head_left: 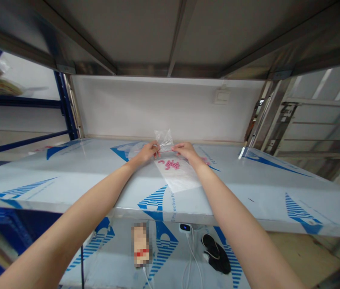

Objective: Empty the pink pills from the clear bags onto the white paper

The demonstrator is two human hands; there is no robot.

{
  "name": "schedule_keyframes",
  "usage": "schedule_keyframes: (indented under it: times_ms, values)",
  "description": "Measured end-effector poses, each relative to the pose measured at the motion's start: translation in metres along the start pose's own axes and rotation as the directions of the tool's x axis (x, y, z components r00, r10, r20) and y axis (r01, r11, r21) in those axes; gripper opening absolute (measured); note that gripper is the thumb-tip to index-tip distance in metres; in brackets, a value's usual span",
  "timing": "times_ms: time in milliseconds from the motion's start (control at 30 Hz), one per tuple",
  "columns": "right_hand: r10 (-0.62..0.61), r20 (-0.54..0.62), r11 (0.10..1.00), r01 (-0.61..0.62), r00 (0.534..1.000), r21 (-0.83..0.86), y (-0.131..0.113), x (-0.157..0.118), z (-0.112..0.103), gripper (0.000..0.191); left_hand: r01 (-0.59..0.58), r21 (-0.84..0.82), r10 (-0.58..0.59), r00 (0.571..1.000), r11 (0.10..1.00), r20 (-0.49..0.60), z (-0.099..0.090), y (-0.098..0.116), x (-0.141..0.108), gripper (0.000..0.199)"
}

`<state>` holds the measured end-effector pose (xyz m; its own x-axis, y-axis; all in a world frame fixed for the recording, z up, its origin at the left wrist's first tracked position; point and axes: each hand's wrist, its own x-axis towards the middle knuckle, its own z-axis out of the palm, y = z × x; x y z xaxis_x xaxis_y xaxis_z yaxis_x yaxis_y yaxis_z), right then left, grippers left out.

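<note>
Both arms reach forward over the shelf. A clear plastic bag [165, 138] stands up between my hands, its upper part crinkled. My left hand [150, 150] pinches the bag's left side, fingers closed. On the other side my right hand [186, 150] grips the bag's right edge between thumb and fingers. Just below the hands, several small pink beads [172, 164] lie in a cluster on a flat, whitish translucent plastic sheet or bag [182, 182]. Whether the beads are inside it or on top, I cannot tell. Some pink also shows behind my right wrist.
The metal shelf [76, 176] wears blue-printed protective film. A second shelf hangs low overhead. On the lower level are a pixelated object [141, 245] with a cable, a small black-faced device [184, 228] with white cables, and a black pouch-like item [216, 253]. A wall switch [222, 96] is behind.
</note>
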<state>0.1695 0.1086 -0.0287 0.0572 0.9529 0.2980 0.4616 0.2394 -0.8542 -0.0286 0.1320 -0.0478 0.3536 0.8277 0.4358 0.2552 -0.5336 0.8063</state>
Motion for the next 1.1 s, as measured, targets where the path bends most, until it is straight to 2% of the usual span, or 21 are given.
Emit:
schedule_keyframes:
  times_ms: [200,267,367,533,633,767,900,1000,1100]
  values:
    - [-0.022,-0.028,0.998,0.023,0.999,0.063,-0.001,0.002,0.0,0.011,0.05,-0.07,-0.051,0.999,0.996,-0.018,-0.001,0.004,0.0,0.019]
    - [-0.014,-0.052,0.998,0.017,0.999,0.059,-0.003,0.001,-0.001,0.012,0.035,-0.038,-0.034,0.999,0.999,0.006,-0.003,0.007,-0.001,0.024]
    - [0.003,-0.067,0.999,0.0,0.998,0.05,-0.006,0.0,-0.002,0.014,0.018,0.01,-0.018,1.0,1.0,0.006,-0.004,0.009,-0.002,0.018]
    - [0.02,0.025,0.989,-0.023,1.0,0.146,-0.007,-0.005,-0.003,0.012,-0.003,-0.077,-0.001,0.999,0.997,-0.044,-0.004,0.008,-0.001,0.011]
    - [0.076,0.078,0.981,-0.088,0.994,0.173,-0.007,-0.008,-0.004,0.009,-0.012,-0.08,0.01,0.999,0.997,-0.031,-0.005,0.008,0.0,0.009]
    - [0.114,0.056,0.977,-0.123,0.992,0.175,-0.009,-0.01,-0.005,0.009,-0.011,-0.082,0.008,0.999,0.997,-0.04,-0.006,0.01,-0.001,0.01]
    - [0.11,-0.022,0.979,-0.104,0.994,0.173,-0.014,-0.013,-0.004,0.012,-0.008,-0.071,0.0,0.994,0.997,-0.109,-0.005,0.014,-0.002,0.008]
    - [0.057,-0.013,0.977,-0.053,0.998,0.205,-0.017,-0.016,-0.005,0.01,-0.027,-0.062,0.017,0.986,0.998,-0.168,-0.002,0.017,-0.002,0.009]
    - [0.027,-0.022,0.98,-0.022,0.999,0.199,-0.017,-0.017,-0.005,0.008,-0.058,-0.084,0.044,0.986,0.995,-0.16,0.002,0.02,-0.003,0.01]
